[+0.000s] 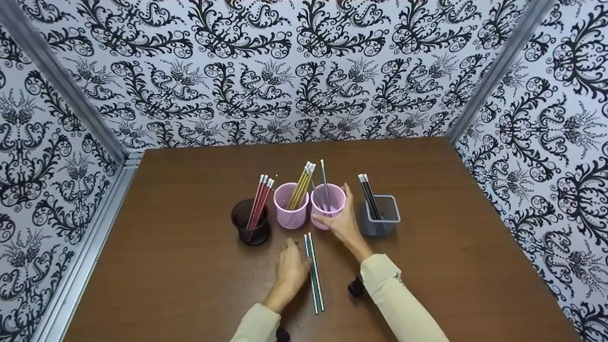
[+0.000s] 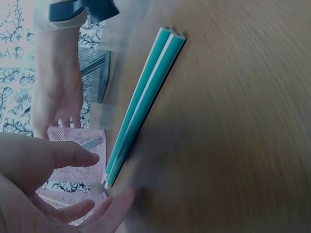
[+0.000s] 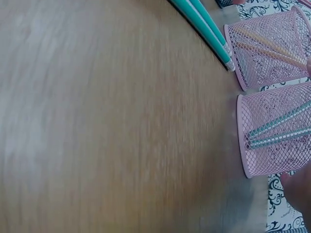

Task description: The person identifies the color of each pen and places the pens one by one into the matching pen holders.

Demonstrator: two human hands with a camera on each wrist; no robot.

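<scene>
My right hand (image 1: 344, 223) holds a round pink mesh pencil cup (image 3: 272, 114), thumb at its front and fingers round its right side. Two green pencils (image 1: 325, 185) lean inside that cup. On the table in front of it, a pair of green pencils (image 2: 149, 97) lies side by side, white ends toward the cups. Just left of this pair is my left hand (image 1: 293, 266), fingers spread apart and loosely bent, with nothing between them in the left wrist view. A second pink mesh cup (image 1: 291, 219) with yellow pencils (image 1: 299, 190) stands against the held one.
A round black cup (image 1: 254, 236) with red pencils (image 1: 259, 202) stands at the left of the row. To the right is a square grey mesh holder (image 1: 380, 229) with black pencils (image 1: 370, 197). Patterned walls (image 1: 285, 71) enclose the brown table (image 1: 166, 228) behind and on both sides.
</scene>
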